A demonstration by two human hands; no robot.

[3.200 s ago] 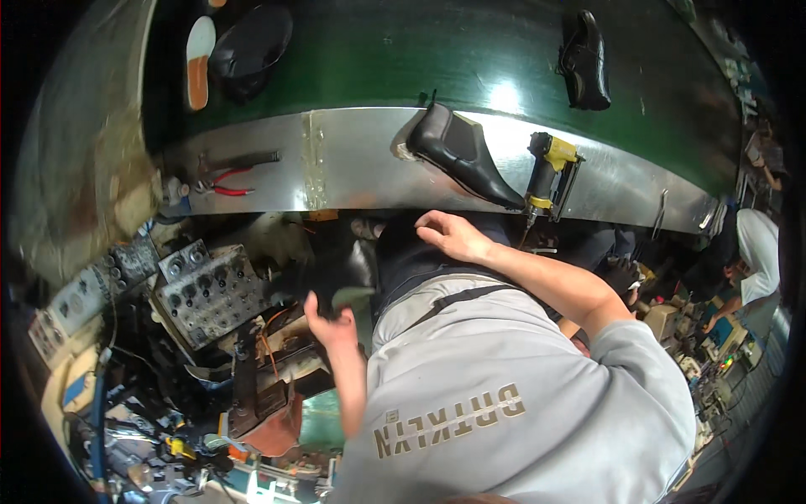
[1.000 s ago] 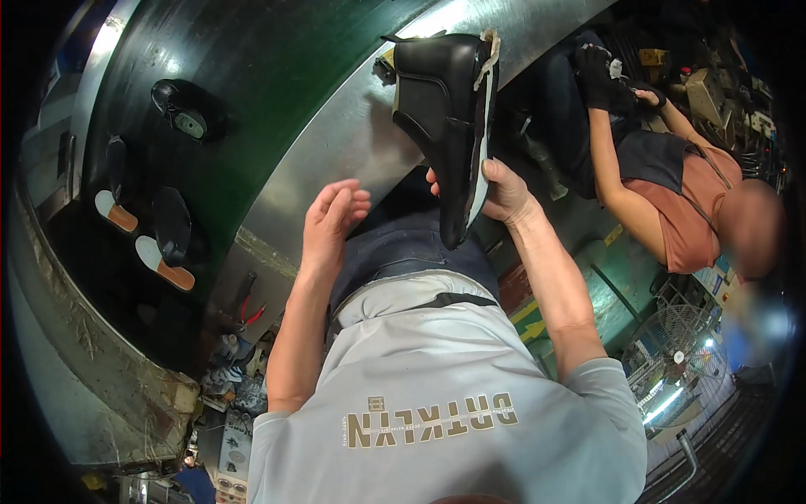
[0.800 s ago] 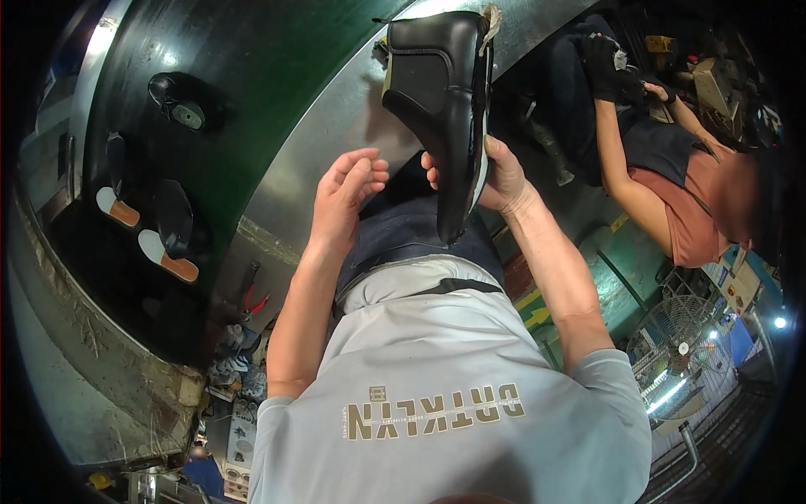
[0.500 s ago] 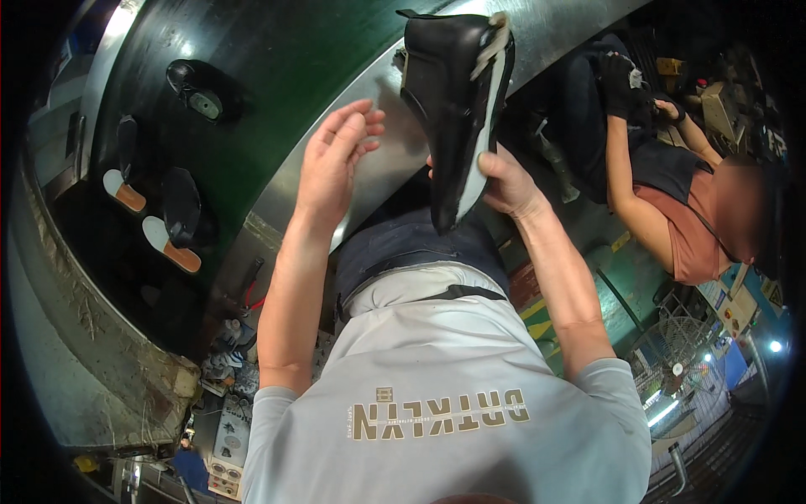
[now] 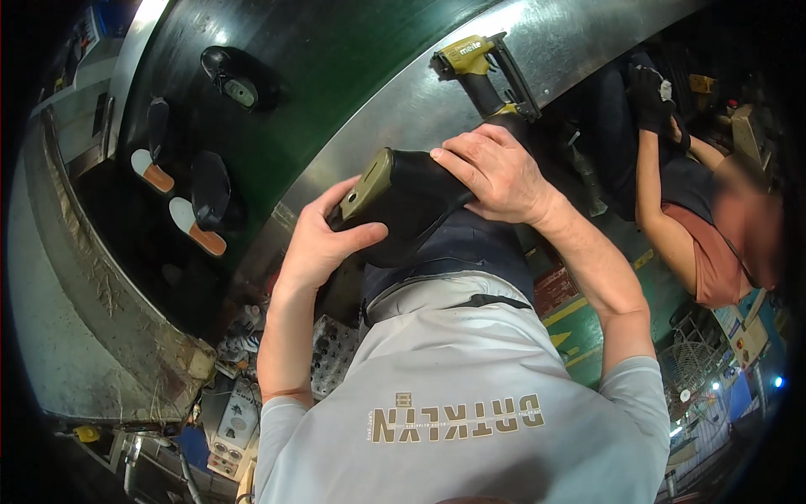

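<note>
A black shoe upper (image 5: pixel 416 206) stretched over an olive shoe last (image 5: pixel 368 183) lies across both my hands, above my lap. The last's top, with a round hole in it, faces left. My left hand (image 5: pixel 323 239) grips the last end, its thumb along the near side and its other fingers partly hidden behind. Over the black leather at the other end bends my right hand (image 5: pixel 504 172), fingers pressed on it. Just beyond this hand, a yellow-green and black air stapler (image 5: pixel 487 71) rests on the metal table edge (image 5: pixel 361 139).
On the dark green belt (image 5: pixel 327 50) at the left lie a black shoe (image 5: pixel 239 80), several black pieces and two white-and-tan insoles (image 5: pixel 197 227). A co-worker (image 5: pixel 684 202) in dark gloves sits at the right. A fan (image 5: pixel 688 370) stands lower right.
The shoe has turned from upright, pale underside showing, to lying sideways with the last's top showing. My left hand has taken hold of it. The stapler, previously hidden, is now visible.
</note>
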